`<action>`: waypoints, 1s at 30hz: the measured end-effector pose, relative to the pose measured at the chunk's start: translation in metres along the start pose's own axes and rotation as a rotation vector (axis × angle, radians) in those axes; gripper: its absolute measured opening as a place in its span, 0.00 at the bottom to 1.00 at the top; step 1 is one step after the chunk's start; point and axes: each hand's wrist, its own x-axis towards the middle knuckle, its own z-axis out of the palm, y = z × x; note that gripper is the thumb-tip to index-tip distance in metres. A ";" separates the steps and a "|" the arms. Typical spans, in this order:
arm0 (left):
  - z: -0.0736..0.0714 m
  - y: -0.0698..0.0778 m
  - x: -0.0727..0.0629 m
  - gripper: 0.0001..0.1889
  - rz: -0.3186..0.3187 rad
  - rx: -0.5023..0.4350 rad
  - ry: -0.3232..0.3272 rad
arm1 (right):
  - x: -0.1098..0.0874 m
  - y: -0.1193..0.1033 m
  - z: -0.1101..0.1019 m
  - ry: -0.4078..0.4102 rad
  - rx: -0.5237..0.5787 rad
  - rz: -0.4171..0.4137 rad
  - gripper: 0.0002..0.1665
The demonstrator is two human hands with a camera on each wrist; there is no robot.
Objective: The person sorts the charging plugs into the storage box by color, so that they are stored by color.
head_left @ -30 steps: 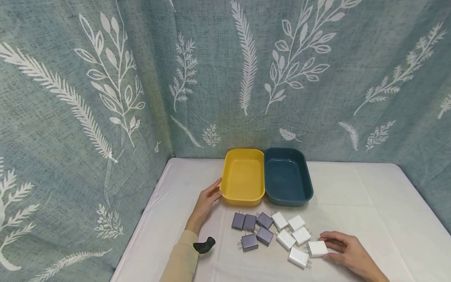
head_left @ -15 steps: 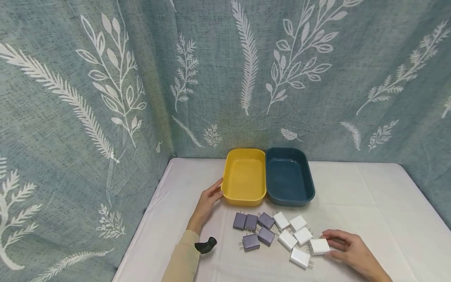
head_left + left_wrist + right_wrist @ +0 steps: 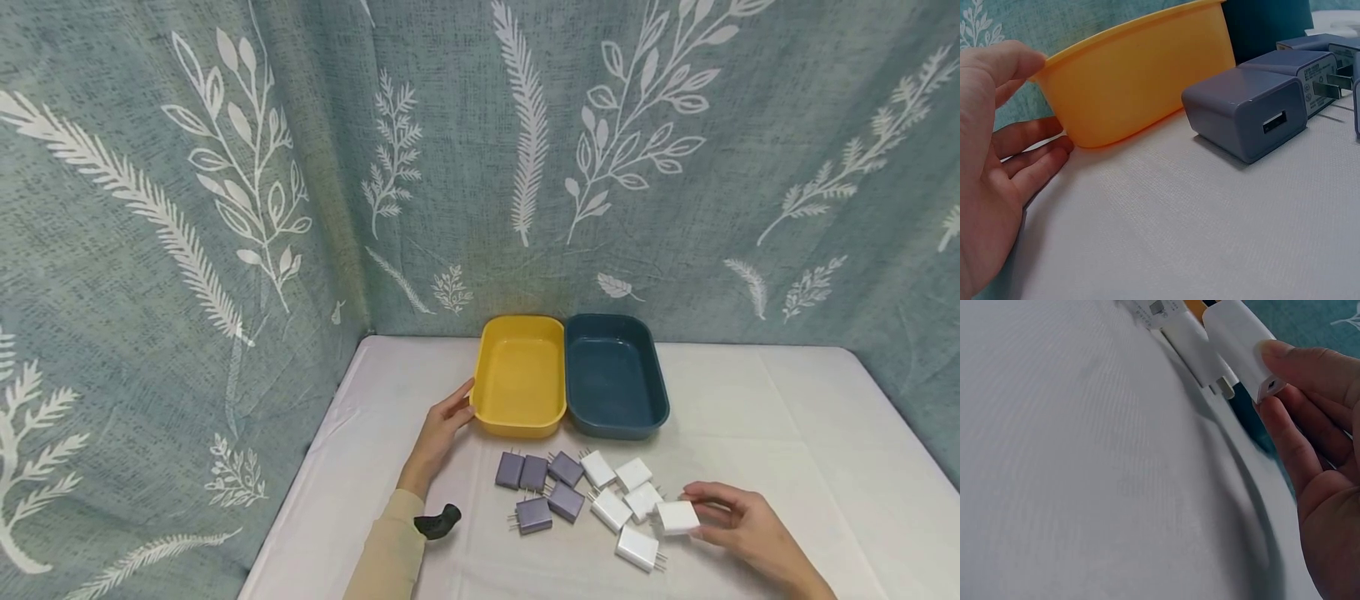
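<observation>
A blue-green curtain (image 3: 142, 250) printed with white leaves hangs at the left and runs across the back. From the lower left comes a beige sleeve (image 3: 386, 550), with a black curved piece (image 3: 437, 522) beside its cuff. The left hand (image 3: 435, 437) touches the left side of the yellow bin (image 3: 521, 431); in the left wrist view its thumb is at the rim and its other fingers lie loosely against the outer wall, low down, unclenched. The yellow bin stands on the white-covered surface (image 3: 780, 467).

Just in front of the yellow bin lie five purple chargers (image 3: 533, 516) with metal prongs, grouped close together; the left wrist view shows a port in the end of the nearest one. To the right of the yellow bin, side by side with it, is the dark blue bin (image 3: 618, 432).

In front of the blue bin, next to the purple group, five white chargers (image 3: 611, 509) lie at various angles. The lowest of them points its prongs to the right. At the right end of this cluster is a sixth, the held white charger (image 3: 677, 517), which the right hand (image 3: 742, 529) pinches between thumb and fingers. Its port end faces the hand, and in the right wrist view it appears raised off the surface, tilted, near another white charger.
</observation>
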 end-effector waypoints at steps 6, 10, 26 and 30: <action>0.001 0.000 -0.002 0.26 0.010 0.002 0.021 | 0.008 -0.005 0.004 0.028 -0.038 -0.019 0.32; 0.001 0.000 -0.002 0.26 0.009 -0.001 0.023 | 0.015 -0.009 0.009 0.019 -0.034 -0.039 0.32; 0.001 0.029 -0.016 0.27 -0.024 0.012 -0.015 | 0.038 -0.017 0.026 0.022 0.003 -0.142 0.30; 0.000 0.018 -0.010 0.27 -0.025 0.008 -0.013 | 0.042 -0.018 0.030 0.029 -0.007 -0.144 0.29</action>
